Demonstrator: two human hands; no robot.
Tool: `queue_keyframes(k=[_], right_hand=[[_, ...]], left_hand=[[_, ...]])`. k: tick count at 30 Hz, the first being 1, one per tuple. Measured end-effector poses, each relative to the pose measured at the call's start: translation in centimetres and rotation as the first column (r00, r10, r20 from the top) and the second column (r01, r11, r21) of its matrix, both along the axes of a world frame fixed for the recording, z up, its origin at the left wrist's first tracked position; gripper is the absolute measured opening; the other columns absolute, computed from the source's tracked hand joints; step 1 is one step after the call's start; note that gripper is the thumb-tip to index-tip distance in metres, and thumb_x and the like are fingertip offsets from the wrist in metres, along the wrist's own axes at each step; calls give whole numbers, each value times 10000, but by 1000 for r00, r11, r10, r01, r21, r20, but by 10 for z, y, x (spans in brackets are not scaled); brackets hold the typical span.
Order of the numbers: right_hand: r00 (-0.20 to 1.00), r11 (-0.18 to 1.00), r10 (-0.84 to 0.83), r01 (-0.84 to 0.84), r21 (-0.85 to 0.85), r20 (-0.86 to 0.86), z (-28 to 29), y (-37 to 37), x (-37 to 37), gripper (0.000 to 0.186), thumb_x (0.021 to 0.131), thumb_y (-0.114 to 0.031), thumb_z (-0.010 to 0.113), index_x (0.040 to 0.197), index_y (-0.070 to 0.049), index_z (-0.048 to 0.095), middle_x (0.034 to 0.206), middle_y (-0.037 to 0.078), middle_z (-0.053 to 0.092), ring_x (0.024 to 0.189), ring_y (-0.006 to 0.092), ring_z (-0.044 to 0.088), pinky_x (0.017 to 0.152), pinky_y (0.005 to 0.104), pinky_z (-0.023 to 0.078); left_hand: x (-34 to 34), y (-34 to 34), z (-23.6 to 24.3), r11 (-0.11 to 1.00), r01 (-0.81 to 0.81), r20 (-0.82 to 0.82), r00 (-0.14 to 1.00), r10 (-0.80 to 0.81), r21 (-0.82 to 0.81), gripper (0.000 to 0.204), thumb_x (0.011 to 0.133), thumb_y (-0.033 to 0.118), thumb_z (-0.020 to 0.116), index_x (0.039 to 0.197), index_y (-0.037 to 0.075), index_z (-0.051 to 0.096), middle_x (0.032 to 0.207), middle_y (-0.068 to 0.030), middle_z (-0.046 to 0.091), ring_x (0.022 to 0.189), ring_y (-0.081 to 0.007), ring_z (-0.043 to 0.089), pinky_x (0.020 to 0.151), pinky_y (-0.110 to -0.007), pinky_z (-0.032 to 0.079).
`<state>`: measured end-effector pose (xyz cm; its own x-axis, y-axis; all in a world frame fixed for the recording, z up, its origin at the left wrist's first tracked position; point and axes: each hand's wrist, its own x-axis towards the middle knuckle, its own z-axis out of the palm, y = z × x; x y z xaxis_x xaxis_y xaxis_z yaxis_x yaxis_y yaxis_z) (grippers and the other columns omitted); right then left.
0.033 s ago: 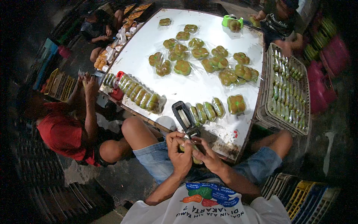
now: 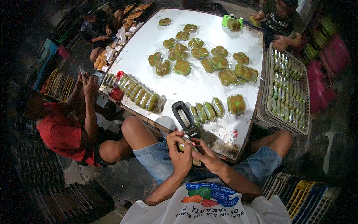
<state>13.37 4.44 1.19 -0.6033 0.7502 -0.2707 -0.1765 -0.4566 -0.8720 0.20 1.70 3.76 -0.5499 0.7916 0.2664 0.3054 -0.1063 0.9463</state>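
Sitting at the left of the bench [image 2: 141, 48], a red tape dispenser [image 2: 116, 94] adjoins a row of wrapped green buns [image 2: 141, 95]. Next, the left hand [image 2: 180, 156] curls its fingers around a clear-wrapped bun [image 2: 196, 162], just below the black tape dispenser [image 2: 182, 114] near the edge. The right hand [image 2: 210, 158], fingers bent, grips the same bun. Farthest right stands a grey crate [image 2: 276, 122] of wrapped packs.
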Motion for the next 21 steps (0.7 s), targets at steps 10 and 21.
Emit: queue_keyframes(k=[10,21], right_hand=[[850,971,-226,160,176,475,-70,66,-41,436,868,-375,784,1044,-1,644,903,120,656,911,225,628,843,368,486],[835,760,-68,-311,571,545,-87,71,3,253,897,-226,735,800,5,704,710,106,602,638,215,572,610,365,443]], left_hand=[[-20,-11,-20,978,140,958,264,113,-153,407,935,294,615,1272,73,555,1146,-100,665,1036,-273,673,910,-426,561],[-56,-8,-4,946,277,903,428,33,-166,559,937,170,644,1437,49,425,1305,-122,596,1178,-251,618,991,-402,524]])
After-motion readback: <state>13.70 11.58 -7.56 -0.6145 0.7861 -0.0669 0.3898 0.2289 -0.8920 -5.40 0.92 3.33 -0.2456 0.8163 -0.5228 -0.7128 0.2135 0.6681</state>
